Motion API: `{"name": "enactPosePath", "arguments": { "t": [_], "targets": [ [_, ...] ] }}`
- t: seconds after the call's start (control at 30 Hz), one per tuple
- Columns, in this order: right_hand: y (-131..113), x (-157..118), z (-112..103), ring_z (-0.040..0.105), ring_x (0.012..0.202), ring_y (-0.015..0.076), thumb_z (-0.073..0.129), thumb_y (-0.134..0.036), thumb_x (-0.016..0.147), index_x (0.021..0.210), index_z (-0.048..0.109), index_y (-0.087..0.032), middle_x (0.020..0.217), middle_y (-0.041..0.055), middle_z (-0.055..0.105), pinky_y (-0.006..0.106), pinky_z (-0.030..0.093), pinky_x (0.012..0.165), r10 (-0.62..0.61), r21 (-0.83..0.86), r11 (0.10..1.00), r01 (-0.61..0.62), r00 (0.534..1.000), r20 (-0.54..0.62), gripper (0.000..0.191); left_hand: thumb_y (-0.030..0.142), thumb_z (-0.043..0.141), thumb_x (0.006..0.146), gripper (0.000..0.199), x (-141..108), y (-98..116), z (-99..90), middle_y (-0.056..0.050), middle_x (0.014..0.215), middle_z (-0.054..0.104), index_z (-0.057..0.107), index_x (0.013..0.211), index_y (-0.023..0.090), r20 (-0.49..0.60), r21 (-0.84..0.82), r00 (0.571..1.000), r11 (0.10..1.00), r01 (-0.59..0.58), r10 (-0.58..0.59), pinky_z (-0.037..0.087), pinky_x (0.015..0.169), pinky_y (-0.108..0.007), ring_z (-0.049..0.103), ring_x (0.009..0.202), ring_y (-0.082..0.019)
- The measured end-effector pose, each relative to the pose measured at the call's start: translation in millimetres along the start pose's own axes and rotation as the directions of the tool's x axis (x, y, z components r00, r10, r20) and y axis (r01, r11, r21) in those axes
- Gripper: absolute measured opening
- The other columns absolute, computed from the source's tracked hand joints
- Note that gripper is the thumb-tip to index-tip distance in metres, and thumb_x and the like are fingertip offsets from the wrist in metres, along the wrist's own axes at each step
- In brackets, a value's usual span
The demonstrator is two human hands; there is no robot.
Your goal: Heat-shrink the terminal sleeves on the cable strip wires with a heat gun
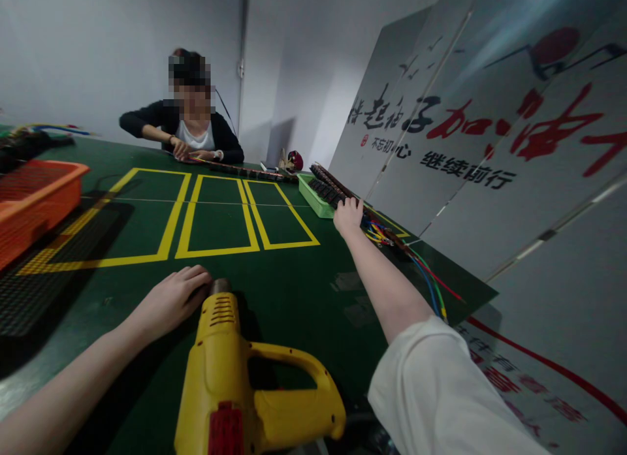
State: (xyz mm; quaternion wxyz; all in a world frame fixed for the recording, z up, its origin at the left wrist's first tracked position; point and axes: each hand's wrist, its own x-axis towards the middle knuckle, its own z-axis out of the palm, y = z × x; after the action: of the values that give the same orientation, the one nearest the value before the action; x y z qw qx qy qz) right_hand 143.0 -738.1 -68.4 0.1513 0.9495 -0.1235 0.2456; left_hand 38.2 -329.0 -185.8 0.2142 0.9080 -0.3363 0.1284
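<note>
My left hand (183, 293) is palm down on the green table (294, 305), its fingers curled together beside the metal nozzle of a yellow heat gun (220, 350). Whatever may lie under those fingers is hidden. The heat gun stands close in front of me, with a red part low on its body. Far out on the right, my right hand (349, 215) reaches to the near end of a light green basket (321, 209). Its fingers bend over a black wire harness (326, 192) in the basket; the fingertips are hidden.
Coloured wires (426, 266) trail over the table's right edge. An orange basket (44, 200) stands at the left beside a dark mesh tray (39, 292). Yellow tape frames (215, 252) mark the tabletop. Across the table a co-worker (191, 125) handles a long dark strip (249, 173).
</note>
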Motion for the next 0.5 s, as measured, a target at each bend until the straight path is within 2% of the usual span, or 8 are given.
{"name": "enactPosePath", "arguments": {
  "t": [0.13, 0.3, 0.4, 0.5],
  "targets": [
    [-16, -22, -1, 0.048, 0.119, 0.0240, 0.055, -0.037, 0.090, 0.121, 0.053, -0.018, 0.131, 0.0091, 0.048, 0.050, 0.039, 0.100, -0.165, 0.094, 0.981, 0.168, 0.985, -0.046, 0.037, 0.035, 0.033, 0.092, 0.029, 0, 1, -2.3, -0.008, 0.102, 0.058, 0.058, 0.097, 0.021, 0.012, 0.020, 1.000, 1.000, 0.004, -0.004, 0.044, 0.079, -0.035, 0.054, 0.092, -0.022],
    [-49, -67, -10, 0.053, 0.112, 0.0208, 0.054, -0.038, 0.090, 0.111, 0.058, -0.017, 0.120, 0.0073, 0.056, 0.046, 0.042, 0.097, -0.389, 0.257, 0.885, 0.388, 0.920, -0.050, 0.030, 0.034, 0.035, 0.092, 0.026, 1, 4, -7.6, -0.007, 0.103, 0.058, 0.056, 0.098, 0.020, 0.075, 0.044, 0.997, 0.999, -0.007, 0.004, 0.045, 0.080, -0.034, 0.054, 0.093, -0.021],
    [-64, -100, -28, 0.055, 0.109, 0.0199, 0.055, -0.038, 0.090, 0.108, 0.059, -0.015, 0.115, 0.0067, 0.059, 0.046, 0.043, 0.096, -0.477, 0.364, 0.808, 0.464, 0.877, -0.060, 0.029, 0.033, 0.035, 0.092, 0.024, 1, 7, -8.9, -0.007, 0.102, 0.057, 0.055, 0.097, 0.020, 0.072, 0.079, 0.997, 0.997, 0.003, -0.009, 0.045, 0.080, -0.034, 0.054, 0.092, -0.020],
    [-72, -137, -58, 0.057, 0.107, 0.0186, 0.044, -0.036, 0.095, 0.104, 0.061, -0.013, 0.108, 0.0051, 0.061, 0.043, 0.045, 0.094, -0.551, 0.488, 0.699, 0.522, 0.829, -0.097, 0.029, 0.033, 0.035, 0.093, 0.024, -1, 10, -13.4, -0.005, 0.102, 0.058, 0.057, 0.095, 0.021, 0.049, 0.137, 0.997, 0.989, 0.053, -0.060, 0.044, 0.082, -0.034, 0.056, 0.094, -0.020]
  ]
}}
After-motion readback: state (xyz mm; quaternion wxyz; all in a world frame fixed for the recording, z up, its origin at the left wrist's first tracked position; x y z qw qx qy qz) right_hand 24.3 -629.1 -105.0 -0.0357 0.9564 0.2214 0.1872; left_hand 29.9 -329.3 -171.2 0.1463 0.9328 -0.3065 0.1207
